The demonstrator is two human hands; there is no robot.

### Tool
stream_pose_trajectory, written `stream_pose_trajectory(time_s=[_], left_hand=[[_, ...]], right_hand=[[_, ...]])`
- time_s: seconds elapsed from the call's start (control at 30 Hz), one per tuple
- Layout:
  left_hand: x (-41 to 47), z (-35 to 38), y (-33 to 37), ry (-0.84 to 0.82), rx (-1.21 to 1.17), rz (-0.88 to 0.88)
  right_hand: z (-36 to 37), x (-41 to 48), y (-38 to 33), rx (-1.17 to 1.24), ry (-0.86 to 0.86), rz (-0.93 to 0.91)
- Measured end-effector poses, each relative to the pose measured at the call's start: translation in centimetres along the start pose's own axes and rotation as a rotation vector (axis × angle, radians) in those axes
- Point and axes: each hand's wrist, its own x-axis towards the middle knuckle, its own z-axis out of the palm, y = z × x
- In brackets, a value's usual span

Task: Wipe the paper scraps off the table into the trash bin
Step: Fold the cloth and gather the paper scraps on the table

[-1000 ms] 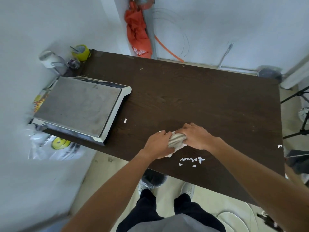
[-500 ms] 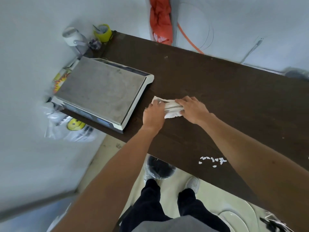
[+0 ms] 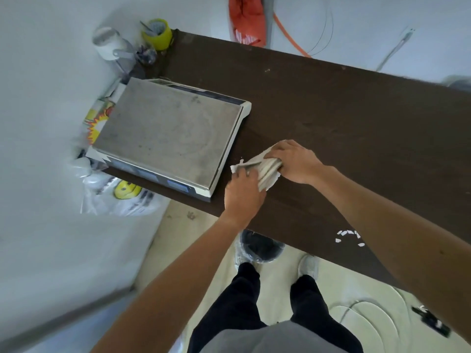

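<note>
Both hands, left hand (image 3: pixel 243 192) and right hand (image 3: pixel 293 161), press a folded white cloth (image 3: pixel 265 171) on the dark brown wooden worktop (image 3: pixel 344 118), just beside the grey weighing scale (image 3: pixel 168 138). The small white paper scraps (image 3: pixel 349 236) lie well apart at the near edge, so the gathering sweep seems in hand. Next, the cloth should drag toward the black-lined round trash bin (image 3: pixel 260 247) below that edge.

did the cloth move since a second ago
Yes. The cloth went from just above the pile of paper scraps over toward the scale, and now sits close beside its right edge, under both hands, with the scraps left behind near the table edge.
</note>
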Motion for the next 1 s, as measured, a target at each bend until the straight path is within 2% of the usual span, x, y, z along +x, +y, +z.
stream_pose_trajectory(time_s=[0.17,0.37,1.0], left_hand=[[-2.2,0.8,1.1,-0.021,-0.037,-0.016],[-5.6,2.1,5.5,-0.089,-0.060,-0.054],[-12.4,5.8,21.2,-0.119,-0.097,-0.047]], right_hand=[[-0.2,-1.0,-0.9,-0.049,-0.077,-0.084],[-0.2,-3.7,0.5,-0.117,-0.185,-0.229],[1.1,-16.6,11.9,-0.099,-0.203,-0.256]])
